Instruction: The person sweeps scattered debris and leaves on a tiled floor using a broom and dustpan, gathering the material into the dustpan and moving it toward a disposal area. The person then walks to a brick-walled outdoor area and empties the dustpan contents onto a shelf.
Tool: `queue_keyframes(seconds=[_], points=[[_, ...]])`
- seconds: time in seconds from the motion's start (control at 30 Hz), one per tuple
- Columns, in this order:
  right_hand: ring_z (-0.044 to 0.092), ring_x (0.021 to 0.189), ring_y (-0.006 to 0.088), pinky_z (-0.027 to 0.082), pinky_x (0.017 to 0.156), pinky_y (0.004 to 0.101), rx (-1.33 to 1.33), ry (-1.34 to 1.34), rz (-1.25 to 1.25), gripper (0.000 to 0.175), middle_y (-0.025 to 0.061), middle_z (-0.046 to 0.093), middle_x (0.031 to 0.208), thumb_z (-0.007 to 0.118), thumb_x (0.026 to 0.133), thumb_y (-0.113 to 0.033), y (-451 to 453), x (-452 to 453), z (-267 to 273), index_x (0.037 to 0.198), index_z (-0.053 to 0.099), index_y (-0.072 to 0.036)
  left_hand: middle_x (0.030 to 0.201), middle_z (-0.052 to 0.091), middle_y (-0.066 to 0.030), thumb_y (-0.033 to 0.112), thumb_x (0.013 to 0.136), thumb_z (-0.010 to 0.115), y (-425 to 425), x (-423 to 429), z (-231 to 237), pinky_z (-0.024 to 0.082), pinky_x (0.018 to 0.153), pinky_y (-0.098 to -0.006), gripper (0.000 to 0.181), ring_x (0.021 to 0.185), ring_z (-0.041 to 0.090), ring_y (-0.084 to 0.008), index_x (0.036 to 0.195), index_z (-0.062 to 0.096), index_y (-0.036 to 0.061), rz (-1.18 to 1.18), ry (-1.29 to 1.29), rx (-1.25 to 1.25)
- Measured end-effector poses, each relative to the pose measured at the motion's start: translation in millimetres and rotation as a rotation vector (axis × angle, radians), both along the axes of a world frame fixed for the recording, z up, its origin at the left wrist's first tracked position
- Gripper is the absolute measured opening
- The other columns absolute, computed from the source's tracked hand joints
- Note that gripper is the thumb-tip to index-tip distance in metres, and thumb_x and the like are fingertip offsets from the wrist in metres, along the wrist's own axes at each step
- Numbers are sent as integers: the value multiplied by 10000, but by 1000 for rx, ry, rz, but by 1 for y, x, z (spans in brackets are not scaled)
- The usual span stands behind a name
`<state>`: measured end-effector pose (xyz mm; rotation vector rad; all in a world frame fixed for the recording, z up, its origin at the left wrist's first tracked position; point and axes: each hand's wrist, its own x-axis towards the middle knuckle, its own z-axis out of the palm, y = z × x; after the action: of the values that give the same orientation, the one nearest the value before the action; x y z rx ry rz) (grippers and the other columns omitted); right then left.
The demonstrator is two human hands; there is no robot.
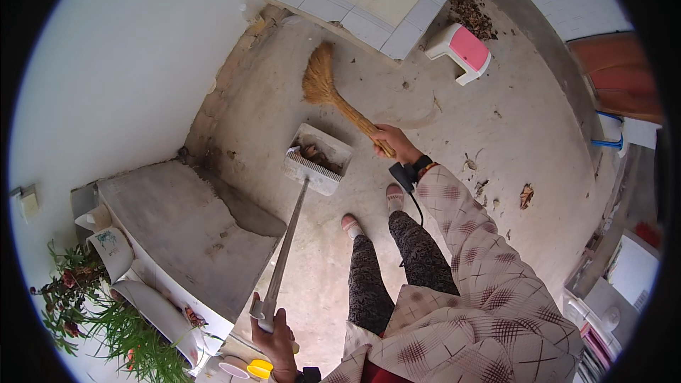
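Observation:
My right hand point(392, 142) grips the handle of a straw hand broom point(321, 75), whose fanned bristles reach away from me over the concrete floor point(255, 117). A black band with a cable sits at that wrist. Lower left, my left hand point(275, 341) is around the upper end of a long grey pole point(284, 255). The pole runs down to a white long-handled dustpan point(331, 141) with a toothed comb edge along its near side. Dry leaves and dirt point(318, 158) lie inside the pan. The bristles are apart from the dustpan, beyond it.
A pink-and-white plastic step stool point(462, 53) stands beside a tiled ledge point(367, 21), near a leaf pile point(471, 10). Loose dry leaves point(526, 196) dot the floor on the right. At left are a concrete block point(175, 223) and planters with green plants point(127, 324).

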<state>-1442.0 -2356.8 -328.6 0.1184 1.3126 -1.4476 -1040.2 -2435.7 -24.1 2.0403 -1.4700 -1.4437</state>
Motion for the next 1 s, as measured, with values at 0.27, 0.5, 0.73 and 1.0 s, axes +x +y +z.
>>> queue_keyframes(seconds=[0.27,0.5,0.73,1.0], points=[[540,523,128,437,436,269,223,-7,-260,446,39,532,706,613,852,-93,167,65,58,1276,479,-60,660,498,8,-14,838,594,-31,32,30,284,339,-214,522,381,350,-50,1339,493,93,130,92,-87],[522,522,115,440,438,272,257,-8,125,669,36,534,684,590,851,-54,183,155,94,1459,312,-84,541,409,51,92,860,645,-42,46,57,269,363,-216,384,396,346,-41,1227,546,40,125,123,-165],[497,426,116,407,383,276,219,8,615,629,64,557,609,620,784,-50,142,211,37,1380,422,-21,561,441,41,105,879,642,-50,34,85,234,350,-208,123,393,319,-25,946,575,26,21,156,-293],[501,411,128,405,361,283,397,165,401,661,64,562,597,656,713,-17,240,144,52,1349,476,-28,567,406,63,84,876,647,-50,21,101,229,385,-203,446,420,289,-14,1298,508,43,-16,208,-313]])
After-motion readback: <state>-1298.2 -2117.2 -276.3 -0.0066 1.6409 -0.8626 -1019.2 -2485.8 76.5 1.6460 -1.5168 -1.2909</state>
